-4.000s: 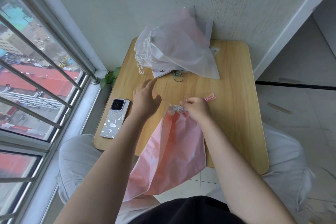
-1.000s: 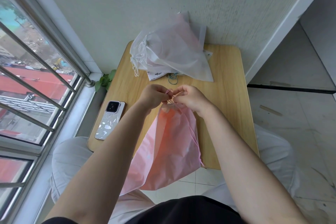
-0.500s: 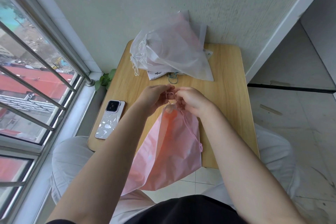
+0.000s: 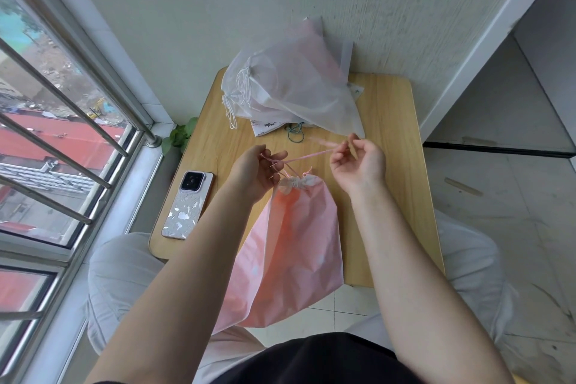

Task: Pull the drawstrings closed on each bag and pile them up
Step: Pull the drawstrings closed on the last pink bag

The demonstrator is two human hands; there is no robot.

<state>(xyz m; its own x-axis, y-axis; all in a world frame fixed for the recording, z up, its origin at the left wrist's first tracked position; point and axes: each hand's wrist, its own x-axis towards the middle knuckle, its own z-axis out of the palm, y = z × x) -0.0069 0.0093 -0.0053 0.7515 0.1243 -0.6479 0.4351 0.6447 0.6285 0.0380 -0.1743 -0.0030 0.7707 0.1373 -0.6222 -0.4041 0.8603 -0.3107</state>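
A pink drawstring bag (image 4: 293, 246) lies on the wooden table (image 4: 392, 134) and hangs over its near edge; its mouth is gathered tight. A pink drawstring (image 4: 307, 155) runs taut between my hands just above the mouth. My left hand (image 4: 257, 170) pinches one end at the left. My right hand (image 4: 358, 165) pinches the other end at the right, with a blurred loop trailing from its fingers. A pile of frosted white drawstring bags (image 4: 290, 87) rests at the table's far side against the wall.
A phone (image 4: 187, 206) in a patterned case lies near the table's left edge. A green elastic band (image 4: 296, 133) sits just in front of the white pile. Window bars (image 4: 62, 140) stand at left, a wall behind, tiled floor at right. My knees flank the table.
My hands, together at the bag's mouth a second ago, have moved apart sideways, stretching the pink drawstring between them. The bag's mouth stays cinched.
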